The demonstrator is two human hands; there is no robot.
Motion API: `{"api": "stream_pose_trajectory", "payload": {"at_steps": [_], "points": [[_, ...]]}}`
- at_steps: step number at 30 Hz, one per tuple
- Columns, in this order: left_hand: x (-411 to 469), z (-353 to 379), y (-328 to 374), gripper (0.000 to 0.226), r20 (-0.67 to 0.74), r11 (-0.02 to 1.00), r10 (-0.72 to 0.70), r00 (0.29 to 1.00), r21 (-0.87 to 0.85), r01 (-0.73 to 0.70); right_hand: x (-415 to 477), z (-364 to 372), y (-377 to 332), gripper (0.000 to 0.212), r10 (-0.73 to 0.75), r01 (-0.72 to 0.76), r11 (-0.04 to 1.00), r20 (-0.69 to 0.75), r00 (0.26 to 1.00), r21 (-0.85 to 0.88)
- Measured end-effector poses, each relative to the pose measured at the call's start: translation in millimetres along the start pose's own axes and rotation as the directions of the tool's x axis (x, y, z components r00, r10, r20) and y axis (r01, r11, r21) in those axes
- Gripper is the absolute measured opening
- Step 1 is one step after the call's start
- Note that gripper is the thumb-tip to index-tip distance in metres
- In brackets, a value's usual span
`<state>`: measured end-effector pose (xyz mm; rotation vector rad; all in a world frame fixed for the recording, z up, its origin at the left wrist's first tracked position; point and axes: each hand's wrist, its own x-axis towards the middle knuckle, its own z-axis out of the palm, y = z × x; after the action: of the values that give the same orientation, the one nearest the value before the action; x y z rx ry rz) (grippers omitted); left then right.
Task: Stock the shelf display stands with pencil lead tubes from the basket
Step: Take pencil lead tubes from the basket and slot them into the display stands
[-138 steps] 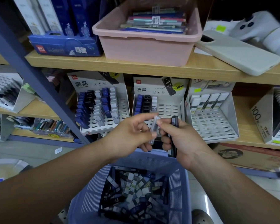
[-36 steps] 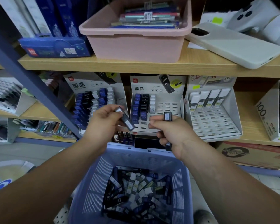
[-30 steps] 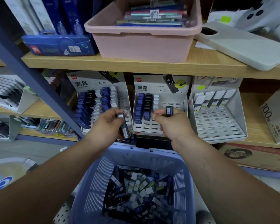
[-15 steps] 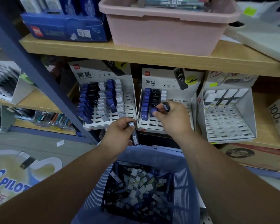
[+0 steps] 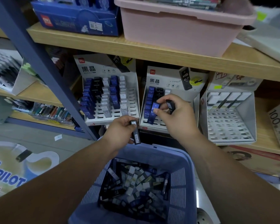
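A blue plastic basket (image 5: 181, 178) below me holds several black, blue and white pencil lead tubes (image 5: 132, 180). My left hand (image 5: 120, 131) grips a black lead tube (image 5: 135, 132) just above the basket's far rim. My right hand (image 5: 176, 115) reaches into the middle display stand (image 5: 173, 78). It pinches a blue lead tube (image 5: 154, 110) standing in the stand's slots, with a black tube (image 5: 170, 105) also held in its fingers. The left display stand (image 5: 111, 97) is largely filled with tubes.
A third white stand (image 5: 229, 117) on the right holds white tubes along its top row. A wooden shelf (image 5: 152, 52) overhangs the stands, carrying a pink tub (image 5: 176, 26) and a blue box (image 5: 78, 18). A blue upright post (image 5: 44, 67) slants at the left.
My right hand has moved down onto the middle stand and now pinches a blue tube there. The left hand, still holding its black tube, has barely shifted.
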<state>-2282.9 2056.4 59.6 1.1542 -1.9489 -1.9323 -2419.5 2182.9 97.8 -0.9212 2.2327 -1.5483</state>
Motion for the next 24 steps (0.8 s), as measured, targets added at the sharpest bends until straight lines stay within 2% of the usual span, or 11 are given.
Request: {"api": "stream_pose_trajectory", "payload": {"at_steps": [11,17,20,22,24], "points": [[-0.9,-4.3,1.3,0.022,0.021,0.999,-0.033,0.999,-0.035,0.034,-1.0,14.2,12.8,0.013,-0.07,0.073,0.983,0.022,0.997,-0.17],[-3.6,-6.3,4.7,0.023,0.025,0.999,-0.04,0.999,-0.024,0.041,-1.7,13.8,11.6,0.01,-0.17,0.173,0.95,0.033,0.985,-0.261],[-7.7,-6.2,8.4,0.022,0.031,0.999,-0.034,0.999,-0.016,0.035,-2.0,13.4,13.4,0.011,-0.183,0.206,0.92,0.098,0.978,-0.334],[-11.0,-5.9,10.6,0.021,0.025,0.999,-0.027,0.999,-0.02,0.027,-4.7,13.7,12.4,0.011,-0.115,0.143,0.949,0.114,0.987,-0.282],[-16.3,-5.3,14.2,0.021,0.014,0.999,-0.015,1.0,-0.028,0.015,-3.9,9.6,7.4,0.008,0.024,-0.019,0.994,0.044,0.999,-0.112]]}}
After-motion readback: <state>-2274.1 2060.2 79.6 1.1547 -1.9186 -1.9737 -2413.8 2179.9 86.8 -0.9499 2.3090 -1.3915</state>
